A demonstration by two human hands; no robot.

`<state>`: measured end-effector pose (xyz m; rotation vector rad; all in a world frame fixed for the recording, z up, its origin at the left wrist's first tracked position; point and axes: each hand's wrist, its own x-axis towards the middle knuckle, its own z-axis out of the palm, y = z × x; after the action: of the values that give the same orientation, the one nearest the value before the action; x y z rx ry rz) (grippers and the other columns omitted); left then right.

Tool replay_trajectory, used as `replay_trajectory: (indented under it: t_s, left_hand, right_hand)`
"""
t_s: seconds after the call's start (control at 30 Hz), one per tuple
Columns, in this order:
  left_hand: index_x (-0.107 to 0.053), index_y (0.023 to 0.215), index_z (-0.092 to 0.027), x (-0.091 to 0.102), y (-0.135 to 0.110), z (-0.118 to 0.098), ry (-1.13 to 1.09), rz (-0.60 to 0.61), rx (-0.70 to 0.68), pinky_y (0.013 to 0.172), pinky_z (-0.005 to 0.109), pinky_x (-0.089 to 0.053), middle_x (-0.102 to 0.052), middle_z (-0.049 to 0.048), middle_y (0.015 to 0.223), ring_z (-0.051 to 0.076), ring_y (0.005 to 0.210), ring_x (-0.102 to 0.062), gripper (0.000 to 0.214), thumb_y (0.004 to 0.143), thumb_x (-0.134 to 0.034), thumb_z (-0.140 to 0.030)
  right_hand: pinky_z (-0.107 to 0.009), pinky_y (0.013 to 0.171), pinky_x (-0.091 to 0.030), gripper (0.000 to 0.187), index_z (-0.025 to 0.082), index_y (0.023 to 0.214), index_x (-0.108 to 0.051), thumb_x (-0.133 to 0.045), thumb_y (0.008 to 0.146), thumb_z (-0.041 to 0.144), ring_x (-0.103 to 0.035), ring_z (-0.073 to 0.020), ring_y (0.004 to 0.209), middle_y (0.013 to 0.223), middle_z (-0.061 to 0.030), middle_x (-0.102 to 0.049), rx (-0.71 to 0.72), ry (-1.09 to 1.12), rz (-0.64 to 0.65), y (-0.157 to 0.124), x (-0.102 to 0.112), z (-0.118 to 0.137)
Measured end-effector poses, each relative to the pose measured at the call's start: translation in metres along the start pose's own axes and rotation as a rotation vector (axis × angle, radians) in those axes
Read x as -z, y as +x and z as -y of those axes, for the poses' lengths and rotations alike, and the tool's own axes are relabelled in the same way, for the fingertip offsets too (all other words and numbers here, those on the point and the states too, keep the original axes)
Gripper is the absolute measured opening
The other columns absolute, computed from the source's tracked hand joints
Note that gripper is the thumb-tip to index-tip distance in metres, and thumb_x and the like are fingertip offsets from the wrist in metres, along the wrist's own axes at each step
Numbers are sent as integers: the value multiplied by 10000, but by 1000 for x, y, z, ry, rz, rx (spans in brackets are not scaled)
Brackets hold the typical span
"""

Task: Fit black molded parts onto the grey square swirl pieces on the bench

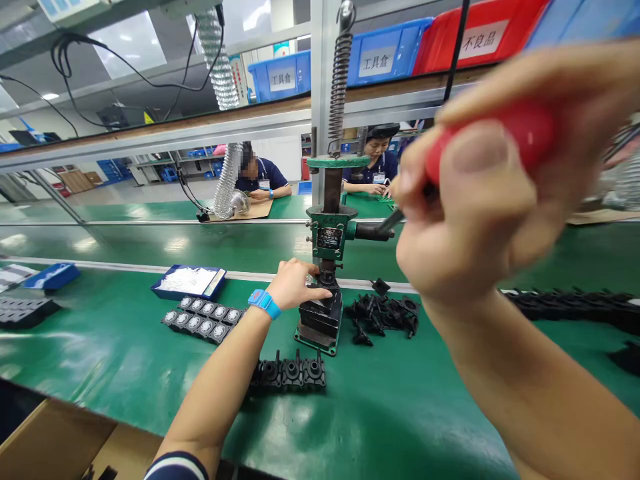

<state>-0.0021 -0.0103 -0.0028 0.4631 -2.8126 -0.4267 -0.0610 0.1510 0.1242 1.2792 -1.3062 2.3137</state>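
Observation:
A green and black hand press [330,223] stands on the bench in front of me. My right hand [465,220], raised close to the camera and blurred, is wrapped round the red lever knob [533,133] of the press. At the base, my left hand [291,285] has its thumb and fingers round a black plastic part [325,300] under the ram; the fingers partly hide it. A blue wrist strap [265,303] is on the left wrist. Black housings with upright stems [293,372] stand in a row below that hand. Loose black parts [383,313] lie heaped right of the press.
Black pieces with white round centres [203,321] and a blue tray of white material [189,281] are at left. More black parts [575,310] line the right. A shelf overhead carries blue bins [390,53] and a red bin [450,40]. Two people sit across the bench.

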Motion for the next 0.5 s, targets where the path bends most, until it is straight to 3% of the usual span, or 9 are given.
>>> replay_trajectory:
  t_s: [0.07,0.1,0.17,0.23,0.27,0.33,0.4,0.5]
  left_hand:
    - [-723,1028,-175,3,-2,-1,-4,-2,-2,959,424,-423,-732,81,1071,312,1106,-601,449,732,-787,-508]
    - [-720,1048,-182,4,-5,-3,-6,-3,-5,960,425,-420,-728,76,1085,305,1105,-598,442,741,-783,-495]
    - [-713,1085,-203,4,-18,-9,-17,-13,-18,956,430,-413,-722,68,1100,291,1094,-593,425,764,-770,-475]
    - [-703,1112,-222,-3,-38,-20,-36,-22,-52,942,436,-409,-718,68,1092,281,1075,-584,416,780,-758,-467]
    - [-698,1122,-228,-11,-49,-26,-44,-22,-78,935,440,-408,-716,69,1083,280,1074,-576,419,783,-757,-467]
    - [-688,1120,-235,-35,-73,-40,-41,12,-145,929,453,-402,-713,65,1083,293,1119,-545,418,777,-768,-461]
    - [-679,1105,-229,-67,-92,-54,-10,64,-201,942,469,-400,-710,49,1085,311,1182,-506,420,763,-788,-448]
    - [-691,1035,-197,-108,-106,-68,93,77,-199,979,487,-401,-670,65,1186,329,1250,-466,378,765,-792,-443]
  right_hand:
    - [-247,706,-564,125,237,1011,-483,-449,938,332,-540,-81,741,1050,-7,-513,245,-116,26,42,-4,-7]
    - [-210,707,-547,146,202,1058,-454,-402,970,305,-505,-56,701,1041,-15,-511,244,-158,100,64,-4,-13]
    - [-164,711,-495,266,136,1245,-345,-320,1009,258,-506,-21,729,1113,-26,-524,69,-255,164,101,-2,-26]
    - [-175,780,-476,438,98,1398,-198,-330,1015,266,-545,-18,849,1187,-42,-521,-89,-343,210,115,6,-38]
    - [-193,844,-472,523,93,1440,-155,-377,1005,280,-551,-31,941,1243,-57,-505,-83,-382,211,110,12,-42]
    - [-234,992,-437,635,97,1467,-191,-511,955,297,-517,-71,1117,1359,-87,-449,89,-431,165,78,26,-47]
    - [-276,1024,-440,560,126,1415,-330,-556,924,270,-499,-113,1190,1431,-102,-396,277,-422,104,26,46,-49]
    - [-336,952,-478,337,182,1191,-563,-604,891,330,-577,-156,1050,1166,-74,-584,168,-494,83,-63,86,-59]
